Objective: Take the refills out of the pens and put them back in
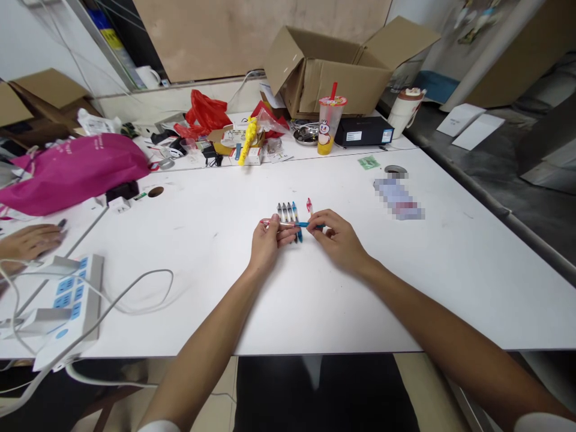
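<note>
My left hand (265, 243) is closed around the clear, pink-ended part of a pen (287, 225), which lies roughly level above the table. At its other end, the fingers of my right hand (335, 237) pinch a blue part (302, 224) in line with it. Whether the two parts are joined cannot be made out. Beneath my hands lies a row of several pens, grey-black ones (284, 209) and a blue one (295, 210) at the right end, partly hidden by my fingers. A pink-and-clear pen piece (309, 206) lies just beyond my right hand.
At left are a power strip (92, 300) with looping cables, another person's hand (33, 243) and a magenta bag (85, 171). Along the back stand a drink cup (330, 123), a black box (363, 132) and an open carton (342, 81). A tape roll (396, 171) lies at right.
</note>
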### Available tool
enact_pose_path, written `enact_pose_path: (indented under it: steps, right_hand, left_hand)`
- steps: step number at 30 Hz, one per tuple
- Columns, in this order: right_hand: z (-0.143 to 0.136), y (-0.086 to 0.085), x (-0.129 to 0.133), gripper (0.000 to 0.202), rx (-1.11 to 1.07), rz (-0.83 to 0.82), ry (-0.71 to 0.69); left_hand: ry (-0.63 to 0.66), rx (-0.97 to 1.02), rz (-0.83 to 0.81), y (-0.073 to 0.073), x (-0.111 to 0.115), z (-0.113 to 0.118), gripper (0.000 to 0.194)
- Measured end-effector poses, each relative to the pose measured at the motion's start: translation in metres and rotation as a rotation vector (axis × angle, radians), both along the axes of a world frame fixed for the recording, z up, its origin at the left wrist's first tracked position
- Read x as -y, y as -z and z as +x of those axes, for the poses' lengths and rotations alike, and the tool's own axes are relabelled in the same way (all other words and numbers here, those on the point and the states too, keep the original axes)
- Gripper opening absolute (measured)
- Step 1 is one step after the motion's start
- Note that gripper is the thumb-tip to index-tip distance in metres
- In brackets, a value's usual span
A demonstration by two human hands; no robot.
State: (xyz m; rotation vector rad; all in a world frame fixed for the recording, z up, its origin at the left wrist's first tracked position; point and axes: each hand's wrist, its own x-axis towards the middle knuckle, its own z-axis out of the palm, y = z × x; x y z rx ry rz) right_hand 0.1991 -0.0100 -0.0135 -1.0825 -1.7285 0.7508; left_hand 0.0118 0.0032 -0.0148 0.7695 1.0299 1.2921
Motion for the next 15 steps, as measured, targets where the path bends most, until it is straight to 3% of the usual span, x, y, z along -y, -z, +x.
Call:
enact_pose_path:
  steps: [3, 7, 15]
  right_hand:
    - [0.001, 0.001, -0.001, 0.012, -0.015, 0.09, -0.026]
    - [0.002, -0.001, -0.002, 0.016, -0.06, 0.091, -0.01]
    - [0.012, -0.013, -0.005, 0.02, -0.239, -0.003, 0.174]
  left_hand:
    - [-0.028, 0.048, -0.047, -0.003, -0.001, 0.0, 0.035]
    - [-0.06, 0.145, -0.105, -0.006, -0.002, -0.002, 0.035]
    - [-0.204, 0.246, -0.102, -0.007, -0.006, -0.009, 0.023]
